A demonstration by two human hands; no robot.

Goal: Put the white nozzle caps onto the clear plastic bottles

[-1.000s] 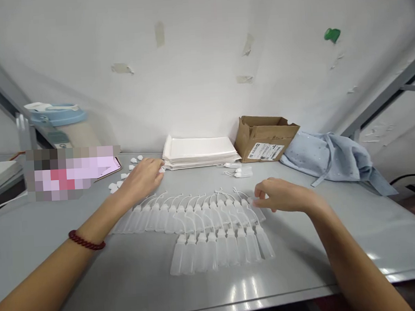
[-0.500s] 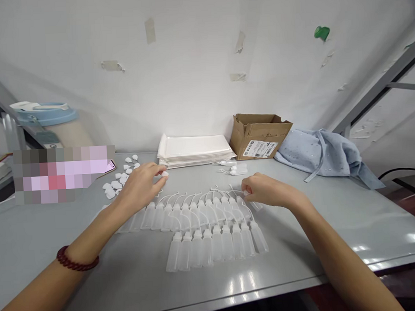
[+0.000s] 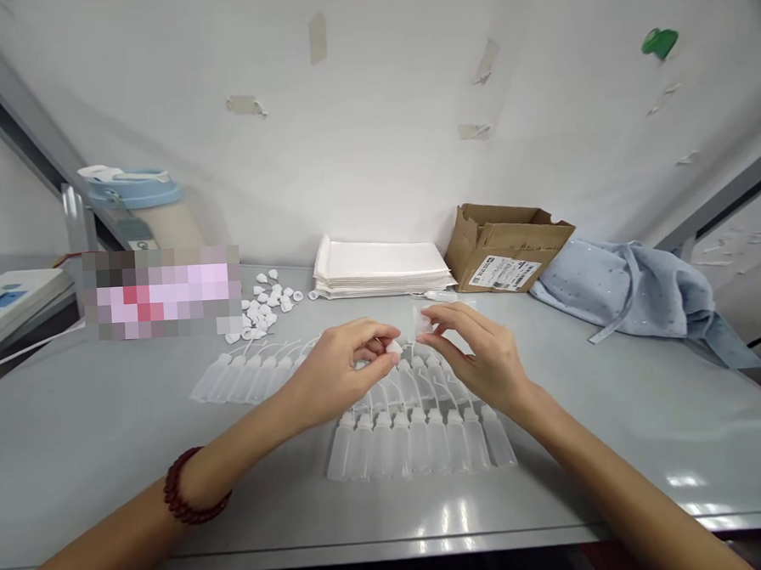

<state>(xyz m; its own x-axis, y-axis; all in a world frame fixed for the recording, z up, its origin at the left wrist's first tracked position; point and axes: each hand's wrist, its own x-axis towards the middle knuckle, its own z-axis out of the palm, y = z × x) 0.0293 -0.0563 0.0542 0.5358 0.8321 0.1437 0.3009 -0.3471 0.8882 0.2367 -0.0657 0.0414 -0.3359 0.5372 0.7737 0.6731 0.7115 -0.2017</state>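
Observation:
My left hand [image 3: 352, 363] pinches a small white cap [image 3: 394, 347] between thumb and fingertips. Just to its right, my right hand [image 3: 479, 348] is closed on a translucent plastic bottle [image 3: 422, 320], which is partly covered by the fingers. Cap and bottle are close together but apart. Below both hands lies a front row of squeeze bottles [image 3: 402, 444], side by side, with thin white tubes at their necks. Behind it runs a longer row of bottles [image 3: 245, 377], partly hidden by my left hand. A pile of white caps [image 3: 263, 306] lies farther back on the left.
A stack of white envelopes [image 3: 383, 268] and an open cardboard box [image 3: 512, 248] stand by the wall. Blue cloth [image 3: 629, 297] lies at right. A tumbler with a blue lid [image 3: 137, 191] and a blurred-out pink patch [image 3: 170, 292] are at left. The grey table's front edge [image 3: 369, 553] runs below.
My left hand has moved right with the cap, away from the pile. My right hand has lifted a bottle from the back row's right end. The camera view has shifted left.

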